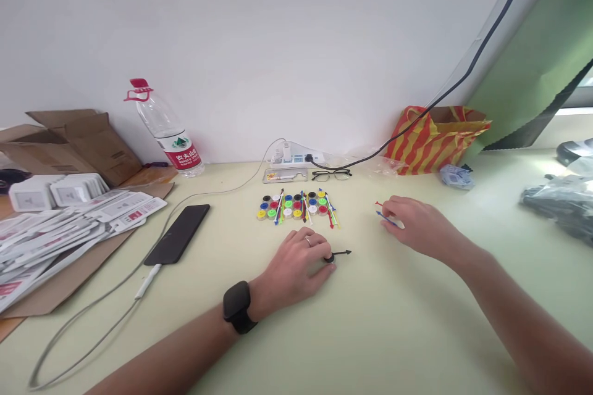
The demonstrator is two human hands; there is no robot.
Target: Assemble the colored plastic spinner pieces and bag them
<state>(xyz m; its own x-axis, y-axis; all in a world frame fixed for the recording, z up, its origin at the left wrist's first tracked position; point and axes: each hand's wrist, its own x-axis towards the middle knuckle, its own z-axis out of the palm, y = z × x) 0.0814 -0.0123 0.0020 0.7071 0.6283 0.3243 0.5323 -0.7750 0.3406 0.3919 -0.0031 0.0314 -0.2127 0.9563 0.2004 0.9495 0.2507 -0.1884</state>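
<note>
My left hand (303, 262), with a ring and a black watch (237, 305), rests on the table with its fingers closed on a small black disc (329, 258). A black arrow (343, 252) sticks out to the right from that disc. Farther right, my right hand (407, 219) is closed around several small plastic arrows; a red tip (378, 203) and a blue arrow (386, 217) show beside the fingers. Beyond both hands lie rows of coloured discs (288, 204), with bundles of coloured arrows (279, 207) laid across them.
At the left are a phone (178, 234) on a charging cable (147, 282), piled white tags (78, 231), a cardboard box (88, 145) and a water bottle (171, 129). Glasses (332, 175), a power strip (296, 158) and a striped bag (430, 142) stand along the wall.
</note>
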